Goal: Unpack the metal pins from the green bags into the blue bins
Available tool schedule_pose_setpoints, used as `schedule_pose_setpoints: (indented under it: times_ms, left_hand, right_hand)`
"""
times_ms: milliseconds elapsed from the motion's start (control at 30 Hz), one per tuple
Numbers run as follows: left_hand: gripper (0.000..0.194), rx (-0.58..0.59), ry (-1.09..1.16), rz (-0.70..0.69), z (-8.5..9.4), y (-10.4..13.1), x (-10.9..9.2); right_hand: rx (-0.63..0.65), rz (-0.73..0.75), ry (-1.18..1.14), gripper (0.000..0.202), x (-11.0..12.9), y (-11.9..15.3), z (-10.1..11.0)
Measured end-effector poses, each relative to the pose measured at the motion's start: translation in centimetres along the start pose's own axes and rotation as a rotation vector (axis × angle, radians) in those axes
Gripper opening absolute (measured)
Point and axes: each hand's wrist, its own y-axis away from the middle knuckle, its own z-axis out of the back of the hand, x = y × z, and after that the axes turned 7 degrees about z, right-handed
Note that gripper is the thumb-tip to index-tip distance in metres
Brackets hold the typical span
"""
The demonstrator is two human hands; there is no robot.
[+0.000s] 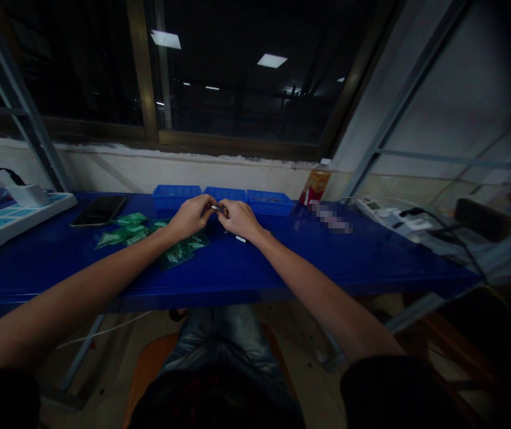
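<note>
My left hand [193, 215] and my right hand [239, 218] meet above the blue table [237, 271], fingers closed. Pinched between their fingertips is a small white-and-dark piece [217, 208], too small to name. Under my right hand, a small white piece [240, 239] lies on the table. Green clear packets [179, 251] with small contents are spread beneath and to the left of my left hand. Just beyond the hands stand a left blue bin [176, 192], a middle blue bin [233, 193] and a right blue bin [273, 205].
A dark phone [99, 211] lies at the left, near a white power strip [54, 205] with a plugged-in adapter. At the back right stands a bottle [315, 185] with an orange-red label. Another power strip [383, 214] with cables lies at the right, and metal frame posts rise at both sides.
</note>
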Motion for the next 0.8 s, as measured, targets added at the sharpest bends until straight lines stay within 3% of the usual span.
schedule_pose_setpoints:
  times_ms: [367, 567, 800]
  left_hand:
    - [0.022, -0.028, -0.094, 0.087, 0.42, 0.15, -0.71]
    - [0.03, 0.009, -0.156, 0.135, 0.48, 0.19, -0.53]
    - [0.02, 0.01, -0.022, 0.015, 0.15, 0.06, -0.26]
  right_hand:
    - [-0.064, -0.039, -0.012, 0.022, 0.0, 0.05, 0.03]
    - [-0.062, 0.034, 0.036, 0.017, 0.22, 0.15, 0.1]
    - [-0.01, -0.005, 0.048, 0.018, -0.22, -0.01, 0.04]
